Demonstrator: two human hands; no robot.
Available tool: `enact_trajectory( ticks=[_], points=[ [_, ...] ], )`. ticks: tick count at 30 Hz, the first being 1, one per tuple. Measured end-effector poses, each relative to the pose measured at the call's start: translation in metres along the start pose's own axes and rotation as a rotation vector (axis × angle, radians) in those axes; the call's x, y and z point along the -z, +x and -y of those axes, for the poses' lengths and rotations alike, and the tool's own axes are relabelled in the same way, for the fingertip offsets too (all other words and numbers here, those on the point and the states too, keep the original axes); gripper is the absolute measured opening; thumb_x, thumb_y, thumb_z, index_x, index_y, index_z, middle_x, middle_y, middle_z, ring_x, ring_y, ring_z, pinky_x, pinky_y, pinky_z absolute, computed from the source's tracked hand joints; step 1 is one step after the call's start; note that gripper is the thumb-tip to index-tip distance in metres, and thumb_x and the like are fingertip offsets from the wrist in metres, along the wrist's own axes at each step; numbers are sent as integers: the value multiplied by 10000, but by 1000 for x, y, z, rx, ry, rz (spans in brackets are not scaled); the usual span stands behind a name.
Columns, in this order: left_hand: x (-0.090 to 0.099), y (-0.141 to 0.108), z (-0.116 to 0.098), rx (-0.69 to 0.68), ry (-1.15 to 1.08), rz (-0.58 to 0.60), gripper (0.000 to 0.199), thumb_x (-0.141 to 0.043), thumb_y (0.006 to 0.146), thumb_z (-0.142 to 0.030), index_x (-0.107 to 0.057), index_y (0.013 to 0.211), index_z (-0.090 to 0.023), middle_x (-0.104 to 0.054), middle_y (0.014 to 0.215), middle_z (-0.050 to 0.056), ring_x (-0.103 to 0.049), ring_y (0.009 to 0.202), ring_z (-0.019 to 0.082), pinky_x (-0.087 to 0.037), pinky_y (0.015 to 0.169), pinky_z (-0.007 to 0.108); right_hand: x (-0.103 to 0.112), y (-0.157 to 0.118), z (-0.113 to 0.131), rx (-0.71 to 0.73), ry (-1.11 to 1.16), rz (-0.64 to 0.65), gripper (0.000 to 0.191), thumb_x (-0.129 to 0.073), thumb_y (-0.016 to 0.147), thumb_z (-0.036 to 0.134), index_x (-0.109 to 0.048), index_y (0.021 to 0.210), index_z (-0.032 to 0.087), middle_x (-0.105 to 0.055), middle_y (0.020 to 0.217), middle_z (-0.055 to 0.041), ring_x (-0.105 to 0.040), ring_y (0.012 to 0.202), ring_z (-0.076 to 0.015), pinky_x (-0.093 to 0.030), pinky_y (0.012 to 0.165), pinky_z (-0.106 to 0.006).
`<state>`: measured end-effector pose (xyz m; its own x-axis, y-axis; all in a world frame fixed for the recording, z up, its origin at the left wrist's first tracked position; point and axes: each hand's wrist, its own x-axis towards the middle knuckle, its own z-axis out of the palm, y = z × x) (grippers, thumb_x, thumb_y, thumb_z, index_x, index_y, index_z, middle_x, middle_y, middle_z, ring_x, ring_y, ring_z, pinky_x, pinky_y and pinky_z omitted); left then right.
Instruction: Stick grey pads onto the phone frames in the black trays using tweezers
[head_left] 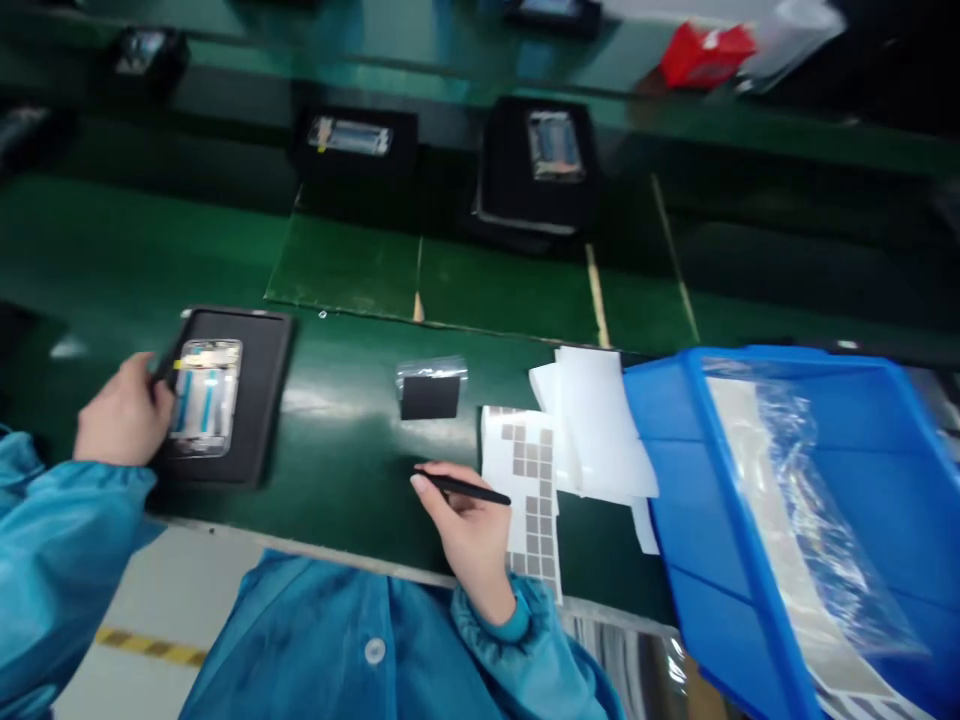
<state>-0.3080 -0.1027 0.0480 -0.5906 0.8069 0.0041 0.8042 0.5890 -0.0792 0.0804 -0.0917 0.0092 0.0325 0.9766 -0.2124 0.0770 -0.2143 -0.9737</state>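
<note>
On the left, a black tray (266,400) lies on the green table, holding a phone frame (208,395) with blue strips. My left hand (126,412) is closed on the tray's left edge. Near the table's front edge, my right hand (469,530) pinches a black pen-like tool (469,489), its other end pointing right. Beside that hand is a white sheet (491,450) with rows of grey square stickers. A small black piece in a clear bag (430,397) lies beyond the right hand, touched by neither hand.
White papers (600,425) overlap next to the sticker sheet. A blue bin (694,500) with plastic wrap and strips stands at the right. Farther back are black trays with phone frames (350,137) (555,147) and a red box (705,55).
</note>
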Motion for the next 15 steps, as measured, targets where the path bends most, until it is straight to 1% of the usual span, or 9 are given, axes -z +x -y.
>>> enact_trajectory(
  ticks=[2, 3, 5, 6, 7, 8, 10, 12, 15],
  points=[
    [16, 26, 2, 86, 66, -77, 583, -314, 959, -413, -404, 1469, -146, -573, 1369, 228, -592, 1183, 426, -516, 917, 592, 10, 0, -3, -7, 37, 8, 122, -812, 759, 293, -765, 844, 219, -798, 863, -58, -763, 822, -218, -632, 799, -358],
    [26, 36, -7, 103, 75, -128, 596, -303, 959, -425, -410, 1468, -134, -510, 1429, 253, -541, 1237, 471, -495, 921, 641, 16, -1, -4, -12, 54, 11, 121, -808, 761, 293, -764, 845, 218, -796, 866, -61, -763, 826, -220, -630, 798, -356],
    [44, 49, -46, 44, -4, -197, 604, -358, 944, -425, -440, 1448, -102, -421, 1485, 286, -431, 1316, 539, -428, 948, 724, 26, -3, -4, -24, 79, 16, 128, -802, 759, 301, -761, 842, 213, -793, 870, -70, -761, 821, -226, -628, 781, -356],
    [50, 52, -75, -30, -77, -210, 599, -416, 926, -410, -463, 1430, -90, -432, 1467, 293, -413, 1326, 543, -401, 972, 734, 31, -4, -3, -30, 87, 17, 134, -802, 756, 306, -759, 837, 208, -791, 869, -76, -759, 812, -229, -626, 766, -356],
    [54, 54, -110, -127, -201, -165, 591, -481, 905, -364, -477, 1416, -68, -465, 1428, 300, -401, 1335, 540, -346, 1019, 750, 36, -5, -2, -35, 95, 18, 140, -802, 751, 310, -756, 830, 204, -789, 862, -79, -755, 800, -231, -623, 752, -355],
    [55, 57, -148, -210, -271, -124, 545, -503, 907, -333, -507, 1397, -92, -541, 1366, 257, -456, 1316, 483, -356, 1058, 699, 41, -4, 0, -36, 103, 21, 145, -801, 748, 314, -752, 825, 200, -785, 853, -81, -750, 789, -231, -617, 740, -354],
    [50, 63, -228, -336, -387, -45, 429, -564, 921, -327, -584, 1324, -180, -655, 1245, 129, -579, 1222, 317, -442, 1079, 498, 51, 1, 6, -7, 125, 21, 144, -790, 752, 315, -740, 816, 195, -768, 827, -75, -730, 771, -222, -598, 727, -346],
    [42, 76, -302, -386, -509, 28, 350, -590, 948, -381, -632, 1235, -185, -693, 1150, 83, -641, 1100, 225, -497, 1026, 404, 60, 19, 13, 69, 169, -13, 123, -746, 779, 310, -721, 795, 191, -736, 795, -59, -700, 767, -204, -570, 735, -331],
    [36, 102, -384, -351, -662, 107, 385, -599, 963, -430, -610, 1236, -159, -648, 1221, 95, -644, 1077, 219, -549, 946, 448, 73, 73, 31, 158, 281, -154, 146, -598, 835, 291, -690, 804, 182, -683, 726, -28, -651, 706, -173, -534, 706, -315]
  ],
)
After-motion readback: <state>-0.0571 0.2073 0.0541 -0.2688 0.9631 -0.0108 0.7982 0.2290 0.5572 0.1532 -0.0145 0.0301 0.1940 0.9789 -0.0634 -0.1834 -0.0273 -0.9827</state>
